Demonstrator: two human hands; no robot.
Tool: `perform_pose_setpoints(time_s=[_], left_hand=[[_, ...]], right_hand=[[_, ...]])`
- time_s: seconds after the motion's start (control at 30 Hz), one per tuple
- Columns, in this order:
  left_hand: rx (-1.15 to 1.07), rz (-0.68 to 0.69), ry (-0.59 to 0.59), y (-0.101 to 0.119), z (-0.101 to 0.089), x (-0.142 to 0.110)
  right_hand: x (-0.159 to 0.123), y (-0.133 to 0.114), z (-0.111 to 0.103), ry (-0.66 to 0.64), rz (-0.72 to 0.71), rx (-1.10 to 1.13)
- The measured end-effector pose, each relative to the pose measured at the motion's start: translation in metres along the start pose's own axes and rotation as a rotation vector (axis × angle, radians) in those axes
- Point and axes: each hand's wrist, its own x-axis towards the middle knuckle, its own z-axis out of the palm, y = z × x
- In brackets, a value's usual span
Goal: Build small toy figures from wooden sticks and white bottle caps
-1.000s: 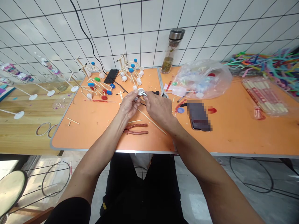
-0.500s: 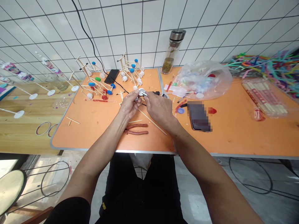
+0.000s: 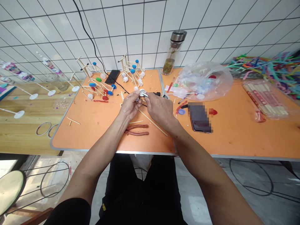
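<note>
Left hand [image 3: 130, 105] is pinching a white plastic cap [image 3: 141, 92]; right hand [image 3: 160, 109] is narrowly gripping a small metal tool [image 3: 145, 94] against it.

Wall: white square tiles [image 3: 140, 28] with dark grout lines, running along the back of the setup. Black cable [image 3: 85, 32] descends the tiles to the rear edge of the counter. Two orange counters [image 3: 234, 137] with metal edges stand end to end against the wall; wooden counter [image 3: 23, 137] adjoins at left. Floor [image 3: 194, 203]: pale grey, black wire loop [image 3: 250, 178] lying at right. Lower left: round pale seat [image 3: 9, 192] beside thin wire hoops [image 3: 55, 179]. Light: bright, even.
</note>
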Motion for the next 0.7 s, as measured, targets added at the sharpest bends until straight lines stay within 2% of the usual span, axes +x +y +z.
perform_pose_setpoints(time_s=[0.23, 0.5, 0.6, 0.67, 0.7], left_hand=[[0.058, 0.063, -0.004, -0.002, -0.001, 0.001], [0.347, 0.335, 0.012, -0.009, -0.007, 0.001], [0.443, 0.42, 0.025, -0.008, -0.008, -0.002], [0.485, 0.445, 0.043, -0.008, -0.009, -0.002], [0.501, 0.454, 0.052, -0.008, -0.01, -0.002]], right_hand=[[0.001, 0.0, -0.001, -0.015, 0.01, 0.005], [0.0, -0.002, 0.0, -0.009, 0.049, 0.083], [0.006, 0.002, 0.002, 0.006, 0.032, 0.365], [0.011, 0.007, 0.002, -0.018, 0.026, 0.701], [0.013, 0.009, 0.002, -0.077, 0.043, 0.888]])
